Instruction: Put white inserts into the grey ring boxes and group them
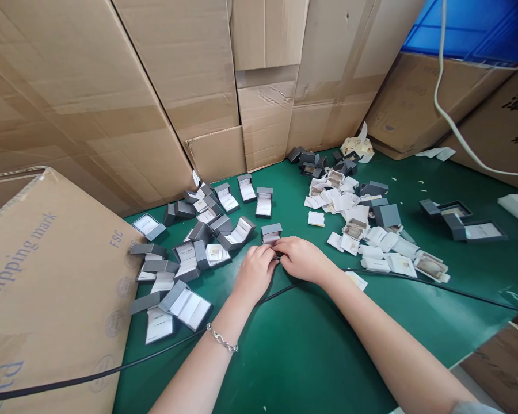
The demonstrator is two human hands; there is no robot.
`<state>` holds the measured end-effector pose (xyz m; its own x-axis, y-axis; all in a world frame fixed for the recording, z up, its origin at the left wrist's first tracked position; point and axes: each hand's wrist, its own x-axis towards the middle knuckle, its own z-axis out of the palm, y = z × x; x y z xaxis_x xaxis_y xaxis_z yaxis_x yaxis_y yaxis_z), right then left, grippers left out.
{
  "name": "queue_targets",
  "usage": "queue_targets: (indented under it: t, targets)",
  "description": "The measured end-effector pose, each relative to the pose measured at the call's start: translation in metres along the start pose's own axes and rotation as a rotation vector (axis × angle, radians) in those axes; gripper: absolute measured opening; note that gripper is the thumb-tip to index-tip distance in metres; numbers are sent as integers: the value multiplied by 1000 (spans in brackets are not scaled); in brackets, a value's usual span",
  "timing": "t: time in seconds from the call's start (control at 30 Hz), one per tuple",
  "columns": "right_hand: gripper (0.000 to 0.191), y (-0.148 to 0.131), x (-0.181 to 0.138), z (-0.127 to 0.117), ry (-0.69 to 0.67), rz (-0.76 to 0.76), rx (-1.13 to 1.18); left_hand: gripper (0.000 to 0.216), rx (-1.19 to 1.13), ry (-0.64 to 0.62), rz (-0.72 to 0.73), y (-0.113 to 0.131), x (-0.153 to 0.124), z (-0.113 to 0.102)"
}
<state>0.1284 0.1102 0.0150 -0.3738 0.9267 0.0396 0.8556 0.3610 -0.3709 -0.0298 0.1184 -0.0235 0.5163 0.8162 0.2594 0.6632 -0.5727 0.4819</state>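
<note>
A small grey jewelry box (pixel 271 230) with a white inside stands with its lid up at the middle of the green table. My left hand (pixel 258 270) is closed at its near left side, the fingers bent inward. My right hand (pixel 301 259) grips it from the right, its fingertips close to those of the left. The fingers cover the lower front of the box. Just beyond stands another open jewelry box (pixel 264 202) with a white lining. Several more open grey boxes (pixel 237 233) lie to the left, some with white inserts showing.
Loose white inserts and cards (pixel 349 213) are heaped to the right, with dark boxes (pixel 311 161) behind. A black cable (pixel 414 280) crosses the table under my arms. Cardboard cartons (pixel 56 276) wall the left and back. A white cord (pixel 446 115) hangs at the right.
</note>
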Motion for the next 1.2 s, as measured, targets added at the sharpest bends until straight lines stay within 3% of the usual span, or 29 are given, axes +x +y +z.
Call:
queue_targets:
  t: [0.33, 0.47, 0.63, 0.83, 1.2]
  targets:
    - [19, -24, -2, 3, -30, 63, -381, 20, 42, -64, -26, 4, 0, -5]
    - [14, -22, 0, 8, -5, 60, -361, 19, 53, -69, -28, 3, 0, -4]
    - [22, -19, 1, 7, 74, -1, -240, 18, 49, -66, -30, 1, 0, -4]
    - [29, -18, -1, 5, 33, 1, -188, 18, 56, -46, -20, 0, -1, -2]
    - [21, -19, 0, 3, 44, 33, -246, 19, 74, -67, -19, 4, 0, -6]
